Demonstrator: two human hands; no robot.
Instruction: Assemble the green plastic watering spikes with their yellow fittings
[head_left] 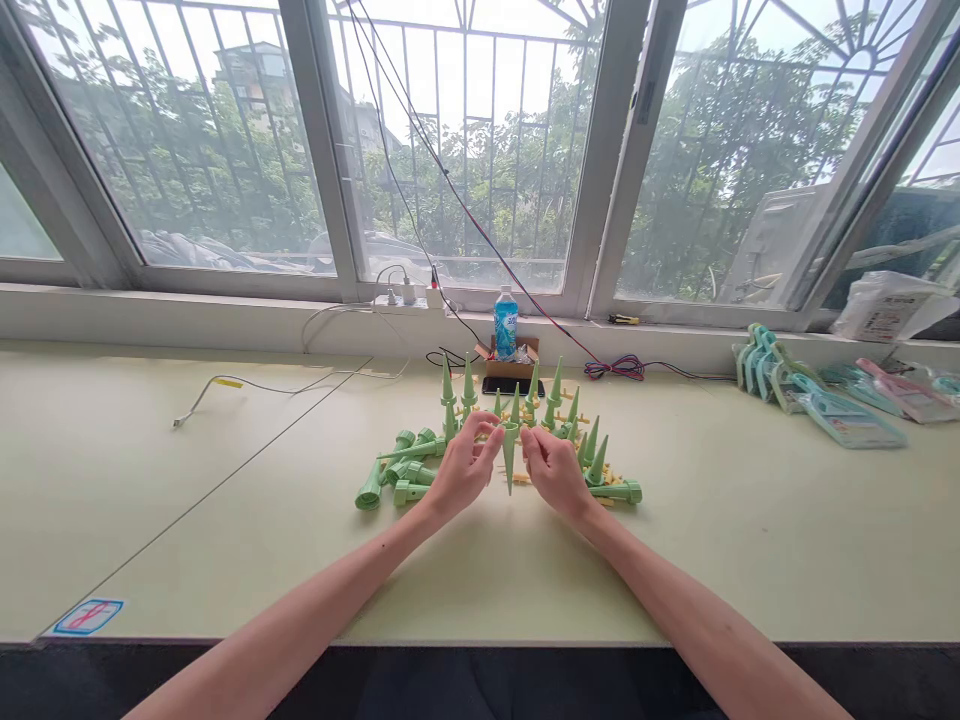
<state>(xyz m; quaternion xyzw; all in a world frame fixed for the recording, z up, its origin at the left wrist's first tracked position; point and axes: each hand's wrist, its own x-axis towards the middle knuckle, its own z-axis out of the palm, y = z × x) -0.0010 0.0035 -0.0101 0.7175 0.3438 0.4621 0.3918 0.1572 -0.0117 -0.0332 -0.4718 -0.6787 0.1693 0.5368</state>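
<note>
A green plastic watering spike (510, 462) hangs point down between my hands, its wide end up. My left hand (471, 458) has its thumb and fingers closed on the spike's upper end from the left. My right hand (553, 466) is pinched close beside the upper right of the spike; what its fingertips hold is hidden. Behind my hands, several green spikes (556, 382) stand point up among small yellow plastic pieces (519, 479). More green spikes lie in a pile (409, 470) left of my left hand, and another spike (621, 492) lies beyond my right wrist.
Behind the spikes are a dark phone (511, 386), a small cardboard box (510, 367) and a blue bottle (505, 325). A white cable (255, 384) crosses the table at left; a coiled cable (619, 368) lies right of the box. Wrapped pastel items (847, 410) lie far right.
</note>
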